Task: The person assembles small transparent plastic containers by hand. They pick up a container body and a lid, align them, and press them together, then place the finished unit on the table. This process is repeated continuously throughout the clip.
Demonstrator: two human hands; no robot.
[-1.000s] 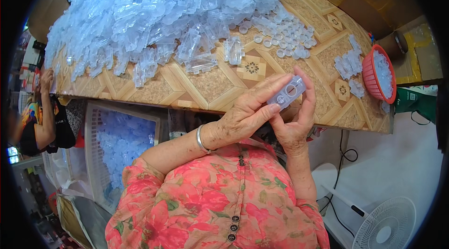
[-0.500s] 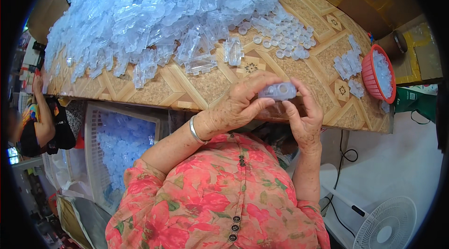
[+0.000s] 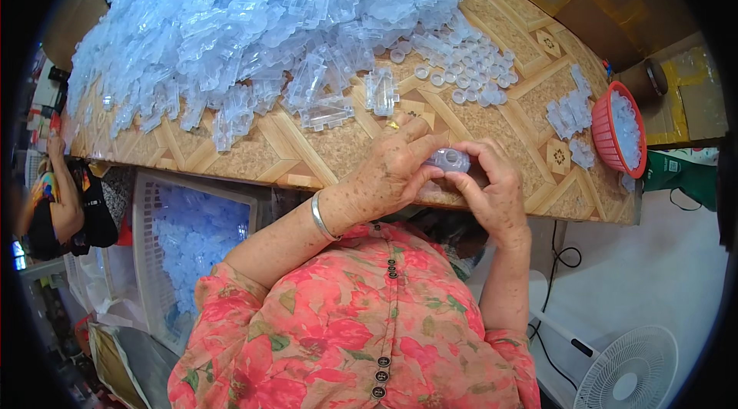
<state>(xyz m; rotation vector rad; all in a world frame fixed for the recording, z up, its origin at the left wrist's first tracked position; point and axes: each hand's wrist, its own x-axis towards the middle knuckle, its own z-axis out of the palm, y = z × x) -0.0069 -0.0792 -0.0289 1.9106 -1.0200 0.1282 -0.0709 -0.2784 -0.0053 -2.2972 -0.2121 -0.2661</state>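
Head view: a small clear plastic case (image 3: 448,160) is gripped between the fingers of the left hand (image 3: 392,174) and the right hand (image 3: 492,197), both closed on it, just above the near edge of the table (image 3: 307,151). A big pile of clear parts (image 3: 254,32) is spread over the table's far and left side, small caps (image 3: 469,63) lie right of it, and a red basket (image 3: 619,128) is set at the right edge.

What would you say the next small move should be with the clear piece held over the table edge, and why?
Probably press it together: both hands, left hand and right hand, pinch the small clear plastic piece between fingertips above the table, so it seems mid-assembly.
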